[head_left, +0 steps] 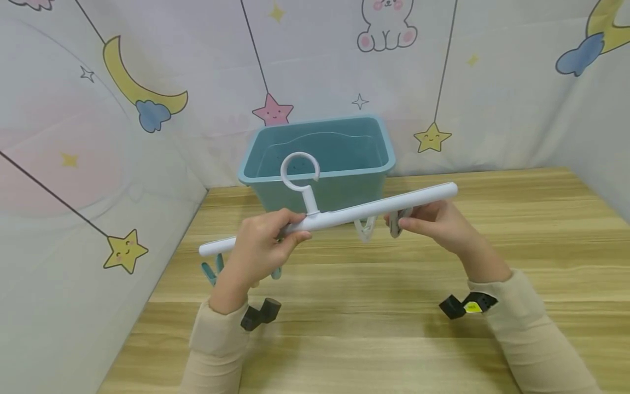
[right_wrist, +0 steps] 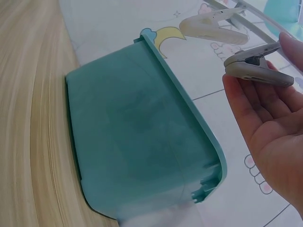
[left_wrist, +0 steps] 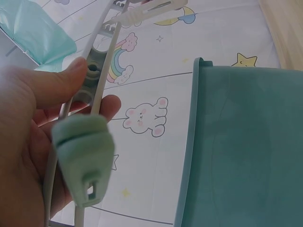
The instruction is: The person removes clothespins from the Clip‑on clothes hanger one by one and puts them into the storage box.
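A white clip hanger [head_left: 384,207] with a round hook is held above the table, its right end tilted up. My left hand [head_left: 266,241] grips the bar just left of the hook. Under the bar's right part, my right hand [head_left: 443,224] pinches a grey clip [right_wrist: 258,71] between thumb and fingers. Beside that clip hangs a white clip [head_left: 365,229], apart from the hand. Green clips [head_left: 209,273] hang on the left part, and one green clip [left_wrist: 85,156] shows large near my left fingers. Whether the grey clip is fastened to the bar I cannot tell.
Behind the hanger, a teal plastic bin [head_left: 344,173] stands on the wooden table [head_left: 354,334] against the back. Sheets [head_left: 206,87] printed with stars, moons and a bear hang behind and at the sides. Both wrists wear small black cameras [head_left: 261,314].
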